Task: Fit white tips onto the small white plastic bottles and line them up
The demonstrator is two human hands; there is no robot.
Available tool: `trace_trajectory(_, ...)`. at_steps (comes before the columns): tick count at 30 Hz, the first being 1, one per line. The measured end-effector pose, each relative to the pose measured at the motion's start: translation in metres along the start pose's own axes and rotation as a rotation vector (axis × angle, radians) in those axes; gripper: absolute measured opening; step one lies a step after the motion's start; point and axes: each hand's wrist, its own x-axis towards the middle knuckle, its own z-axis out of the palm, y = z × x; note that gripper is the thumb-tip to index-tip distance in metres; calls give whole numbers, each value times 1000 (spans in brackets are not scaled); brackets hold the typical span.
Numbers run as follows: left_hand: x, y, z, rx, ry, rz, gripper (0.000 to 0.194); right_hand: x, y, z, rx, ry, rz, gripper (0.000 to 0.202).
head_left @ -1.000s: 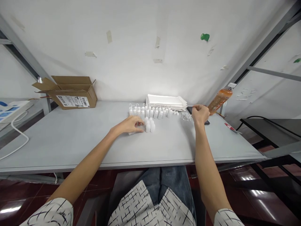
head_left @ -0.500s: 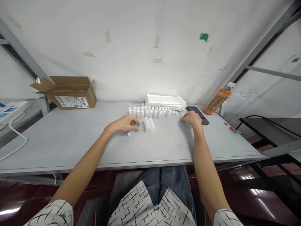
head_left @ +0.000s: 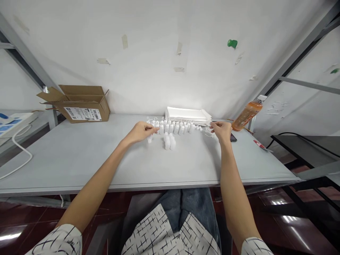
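My left hand point(head_left: 142, 132) is closed, thumb and fingertips pinched on a small white bottle point(head_left: 149, 139) that shows below the fingers. Several small white bottles with thin loops point(head_left: 182, 129) stand in a row just beyond it. Closer to me is a small cluster of translucent white bottles point(head_left: 170, 142). My right hand point(head_left: 221, 130) is raised at the row's right end, its fingers pinched on a thin white loop point(head_left: 209, 135). Just left of that hand lie several tiny white caps point(head_left: 199, 128).
A stack of white sheets point(head_left: 187, 114) lies behind the row. An open cardboard box point(head_left: 83, 111) stands at the back left. At the right are an orange drink bottle point(head_left: 247, 115), a phone point(head_left: 233, 138) mostly behind my right hand, and a red-and-white packet point(head_left: 261, 145).
The small bottle that lay beside my left hand is now lifted in it, and that hand has moved away from me. My right hand has risen with a thin white loop.
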Motion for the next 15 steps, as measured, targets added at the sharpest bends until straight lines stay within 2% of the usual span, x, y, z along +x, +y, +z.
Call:
trace_trajectory(3, 2, 0, 3, -18, 149, -63, 54, 0, -3, 1, 216, 108, 24, 22)
trace_trajectory(6, 3, -2, 5, -56, 217, -107, 58, -3, -10, 0, 486, 139, 56, 17)
trace_trajectory(10, 1, 1, 4, -124, 188, -108, 59, -9, -18, -2, 645, 95, 66, 13)
trace_trajectory(15, -2, 5, 3, -128, 81, -63, 50, -10, -20, -5, 577, 71, 122, 7)
